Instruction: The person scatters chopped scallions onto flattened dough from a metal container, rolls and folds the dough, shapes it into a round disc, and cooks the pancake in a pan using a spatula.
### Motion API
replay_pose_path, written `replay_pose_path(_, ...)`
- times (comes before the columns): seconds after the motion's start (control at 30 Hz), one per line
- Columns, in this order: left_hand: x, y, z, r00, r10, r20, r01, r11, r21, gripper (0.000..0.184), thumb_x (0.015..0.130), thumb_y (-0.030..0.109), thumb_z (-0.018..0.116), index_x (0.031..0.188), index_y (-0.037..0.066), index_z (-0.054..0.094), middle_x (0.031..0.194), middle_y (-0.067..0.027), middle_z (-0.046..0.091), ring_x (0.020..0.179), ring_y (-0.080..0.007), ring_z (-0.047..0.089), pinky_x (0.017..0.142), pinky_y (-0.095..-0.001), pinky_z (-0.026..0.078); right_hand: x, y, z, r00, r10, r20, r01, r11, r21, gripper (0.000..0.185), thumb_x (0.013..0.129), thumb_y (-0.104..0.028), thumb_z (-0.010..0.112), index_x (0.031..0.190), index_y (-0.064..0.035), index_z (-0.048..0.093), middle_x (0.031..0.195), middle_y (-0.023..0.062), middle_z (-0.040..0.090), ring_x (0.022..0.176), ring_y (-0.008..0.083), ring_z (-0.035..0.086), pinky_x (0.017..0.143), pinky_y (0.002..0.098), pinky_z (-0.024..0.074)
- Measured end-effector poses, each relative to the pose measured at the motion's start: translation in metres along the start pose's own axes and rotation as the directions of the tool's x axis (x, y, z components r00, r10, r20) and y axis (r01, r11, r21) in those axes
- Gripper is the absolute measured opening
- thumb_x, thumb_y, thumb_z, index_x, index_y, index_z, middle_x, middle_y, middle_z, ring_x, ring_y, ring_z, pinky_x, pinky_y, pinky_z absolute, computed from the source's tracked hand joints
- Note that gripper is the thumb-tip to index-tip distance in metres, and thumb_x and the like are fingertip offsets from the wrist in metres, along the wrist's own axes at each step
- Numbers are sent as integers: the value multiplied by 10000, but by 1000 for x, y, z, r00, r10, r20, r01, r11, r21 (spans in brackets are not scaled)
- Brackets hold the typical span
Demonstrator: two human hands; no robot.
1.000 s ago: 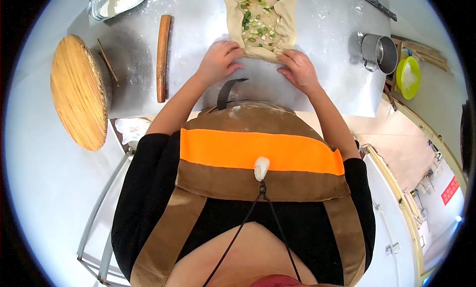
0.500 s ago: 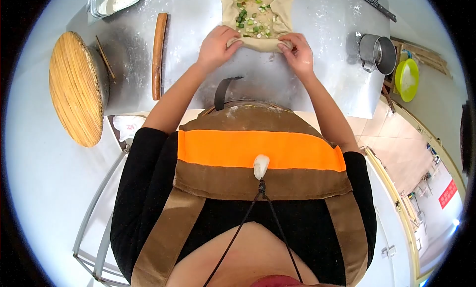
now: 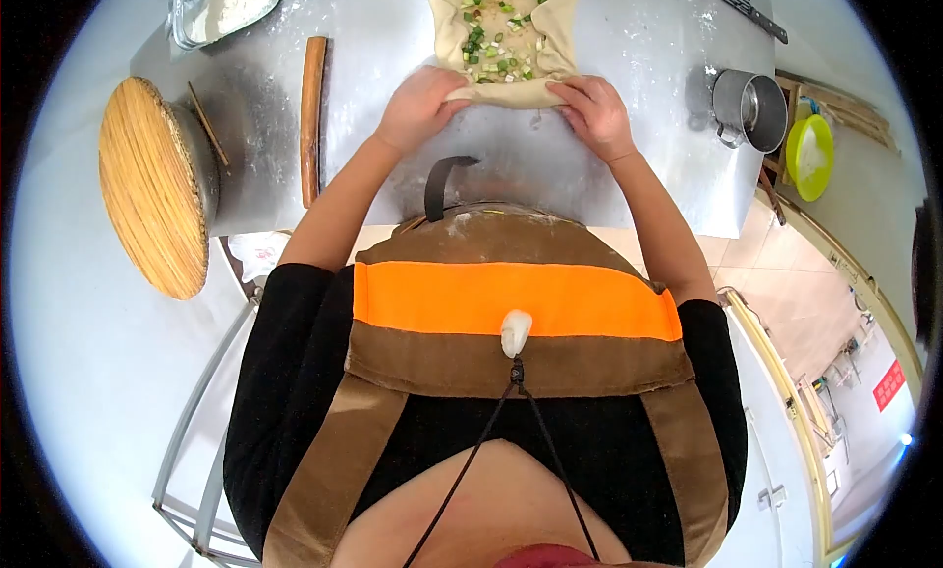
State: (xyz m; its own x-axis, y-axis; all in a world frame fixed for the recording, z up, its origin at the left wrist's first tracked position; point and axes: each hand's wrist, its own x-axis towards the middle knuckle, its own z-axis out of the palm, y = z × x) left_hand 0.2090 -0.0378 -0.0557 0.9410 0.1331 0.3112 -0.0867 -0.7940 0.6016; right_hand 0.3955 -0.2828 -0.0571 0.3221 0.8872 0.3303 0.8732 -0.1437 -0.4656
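Note:
A sheet of dough (image 3: 555, 28) lies on the metal table, its side edges folded inward and its near edge turned up in a roll. Chopped scallions (image 3: 496, 48) are scattered over its middle. My left hand (image 3: 422, 107) grips the near left corner of the dough, fingers closed on it. At the near right corner, my right hand (image 3: 596, 111) pinches the folded edge between thumb and fingers.
A wooden rolling pin (image 3: 313, 121) lies left on the floury metal table (image 3: 668, 136). Further left are a round wooden lid (image 3: 152, 185), a thin stick (image 3: 208, 126) and a flour container (image 3: 231, 8). Right stand a metal cup (image 3: 751, 107) and a green bowl (image 3: 810, 161); a dark-handled tool (image 3: 742, 6) lies behind.
Both hands have shifted slightly outward, the left one to the left. The near edge of the dough lies a little flatter, still held at both corners.

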Motion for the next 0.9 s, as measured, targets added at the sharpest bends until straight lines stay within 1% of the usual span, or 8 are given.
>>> replay_pose_path(0.1,15,0,-10,925,-340,172,368,914,-171,243,777,136,759,982,57,655,995,-92,616,827,-218,594,683,-305,494,13,2,-5,995,95,26,-97,991,91,348,728,-111,738,1070,-154,695,1006,72,595,914,274,585,773,372,506)
replay_pose_path(0.2,24,3,-5,872,-483,81,488,843,-227,222,813,198,716,984,72,652,989,-99,592,878,-275,583,715,-347,485,20,-3,-5,935,352,48,-354,911,214,290,751,-107,725,1037,-148,704,1017,66,598,918,275,578,768,369,503)
replay_pose_path(0.3,21,3,4,791,-611,3,585,756,-292,239,801,222,721,982,80,656,1002,-78,582,876,-272,573,726,-350,477,16,6,11,769,629,112,-580,615,534,273,756,-134,733,1028,-144,703,1060,64,598,916,277,574,781,374,502)
replay_pose_path(0.37,11,-1,9,963,-215,-162,228,971,66,286,740,189,778,996,99,686,1029,-84,587,878,-249,578,761,-344,482,9,13,16,939,331,-96,-317,939,134,342,719,-152,759,1055,-144,692,1116,69,583,915,284,574,781,377,504)
replay_pose_path(0.47,4,5,6,989,-24,-149,62,964,258,342,730,210,769,1048,125,675,1044,-73,604,909,-272,587,803,-391,472,11,8,1,990,42,-136,-58,992,-114,387,686,-172,772,1062,-139,685,1073,60,603,919,267,582,784,375,506)
replay_pose_path(0.7,12,-11,-4,994,71,-80,-49,968,246,430,731,254,772,1118,121,638,990,-65,622,890,-276,583,798,-388,475,18,19,-4,998,50,-39,-51,999,-15,375,704,-212,768,1061,-132,683,969,64,625,906,249,589,782,363,509)
replay_pose_path(0.77,15,-12,-7,981,-195,-17,196,979,56,378,765,246,756,1096,102,644,1020,-77,609,875,-286,579,780,-372,482,23,14,-8,858,498,126,-512,810,287,321,771,-226,741,1066,-119,675,956,76,614,874,237,593,766,348,508)
replay_pose_path(0.9,34,-3,-12,854,-514,79,520,847,-114,289,791,238,717,1032,92,652,1021,-76,623,927,-305,585,820,-374,473,37,23,-5,733,636,242,-677,642,360,264,826,-227,702,1058,-106,670,934,73,613,848,214,594,751,326,504)
